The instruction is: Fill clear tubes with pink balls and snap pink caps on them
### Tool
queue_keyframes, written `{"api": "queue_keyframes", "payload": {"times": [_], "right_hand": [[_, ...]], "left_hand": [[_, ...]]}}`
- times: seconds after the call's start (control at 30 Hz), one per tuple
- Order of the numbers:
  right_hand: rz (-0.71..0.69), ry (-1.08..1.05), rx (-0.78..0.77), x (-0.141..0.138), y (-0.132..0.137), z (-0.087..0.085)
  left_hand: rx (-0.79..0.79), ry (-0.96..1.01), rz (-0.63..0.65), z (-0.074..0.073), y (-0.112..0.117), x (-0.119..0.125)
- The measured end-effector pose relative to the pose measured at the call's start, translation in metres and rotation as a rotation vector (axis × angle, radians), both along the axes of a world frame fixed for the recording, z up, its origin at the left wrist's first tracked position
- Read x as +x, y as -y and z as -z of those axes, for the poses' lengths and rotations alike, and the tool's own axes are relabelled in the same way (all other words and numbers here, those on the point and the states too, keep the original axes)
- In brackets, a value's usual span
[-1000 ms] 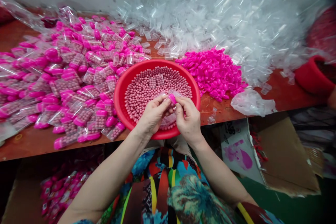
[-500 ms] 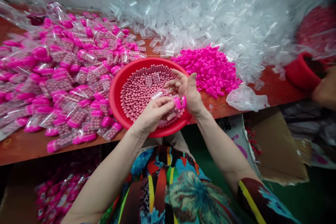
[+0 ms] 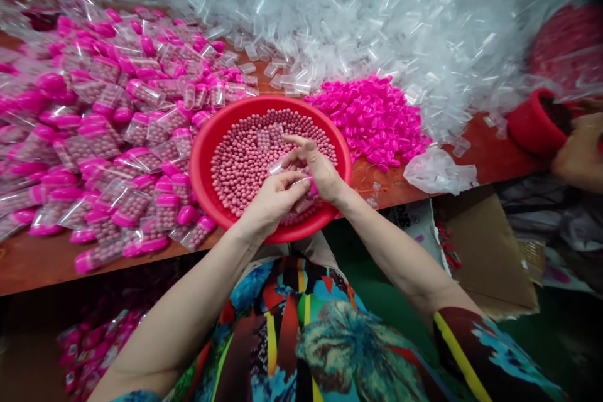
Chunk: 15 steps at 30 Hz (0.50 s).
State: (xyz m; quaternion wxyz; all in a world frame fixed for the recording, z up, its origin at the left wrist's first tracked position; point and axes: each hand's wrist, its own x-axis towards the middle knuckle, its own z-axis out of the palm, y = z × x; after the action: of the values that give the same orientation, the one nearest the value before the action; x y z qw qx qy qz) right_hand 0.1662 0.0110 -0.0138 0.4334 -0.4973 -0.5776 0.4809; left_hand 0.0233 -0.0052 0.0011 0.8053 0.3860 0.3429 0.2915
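My left hand [image 3: 279, 196] is closed round a small clear bead container with a pink cap [image 3: 313, 186], over the front right part of a red bowl [image 3: 200, 183]. Most of that container is hidden by my fingers. My right hand [image 3: 321, 169] lies against the capped end with its palm side, its fingers stretched out to the left and apart. Pink beads [image 3: 238, 169] fill the bowl. A clear bead-filled container [image 3: 269, 138] rests on them, and a second clear piece [image 3: 276, 167] shows partly beside my fingers.
Filled containers with pink caps [image 3: 108, 157] cover the table's left side. Loose pink caps [image 3: 377, 119] lie right of the bowl, before a heap of clear empty containers [image 3: 400, 31]. A plastic bag [image 3: 440, 171] sits at the edge. Another person's hand [image 3: 581, 154] is by a red pot [image 3: 534, 129].
My right hand has moved left and turned over the pink-capped end, which is now mostly covered. My left hand keeps its hold. The view has shifted slightly.
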Motion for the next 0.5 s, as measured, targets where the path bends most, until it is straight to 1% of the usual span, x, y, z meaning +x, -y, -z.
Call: {"api": "queue_keyframes", "payload": {"times": [0.07, 0.1, 0.13, 0.17, 0.23, 0.27, 0.33, 0.4, 0.43, 0.5], "right_hand": [[0.2, -0.027, 0.013, 0.001, -0.006, 0.004], [0.278, -0.033, 0.024, 0.003, -0.008, 0.003], [0.325, -0.022, 0.041, 0.005, -0.009, 0.001], [0.335, 0.008, 0.063, 0.007, -0.007, -0.001], [0.252, 0.144, 0.126, 0.012, 0.0, -0.005], [0.184, 0.249, 0.17, 0.013, 0.006, -0.006], [0.083, 0.488, 0.261, 0.015, 0.016, -0.004], [0.057, 0.682, 0.339, 0.013, 0.023, 0.0], [0.059, 0.739, 0.372, 0.011, 0.024, 0.003], [0.074, 0.78, 0.446, 0.007, 0.026, 0.008]], "left_hand": [[-0.108, 0.039, -0.053, 0.003, -0.004, 0.004], [-0.164, 0.064, -0.092, 0.004, -0.007, 0.005], [-0.217, 0.086, -0.139, 0.005, -0.01, 0.006], [-0.261, 0.103, -0.193, 0.005, -0.013, 0.006], [-0.324, 0.134, -0.277, 0.005, -0.017, 0.005], [-0.345, 0.155, -0.288, 0.004, -0.018, 0.004], [-0.367, 0.212, -0.257, 0.003, -0.019, 0.002], [-0.374, 0.267, -0.203, 0.001, -0.019, 0.0], [-0.374, 0.285, -0.19, 0.0, -0.019, -0.001], [-0.371, 0.298, -0.195, -0.001, -0.019, 0.0]]}}
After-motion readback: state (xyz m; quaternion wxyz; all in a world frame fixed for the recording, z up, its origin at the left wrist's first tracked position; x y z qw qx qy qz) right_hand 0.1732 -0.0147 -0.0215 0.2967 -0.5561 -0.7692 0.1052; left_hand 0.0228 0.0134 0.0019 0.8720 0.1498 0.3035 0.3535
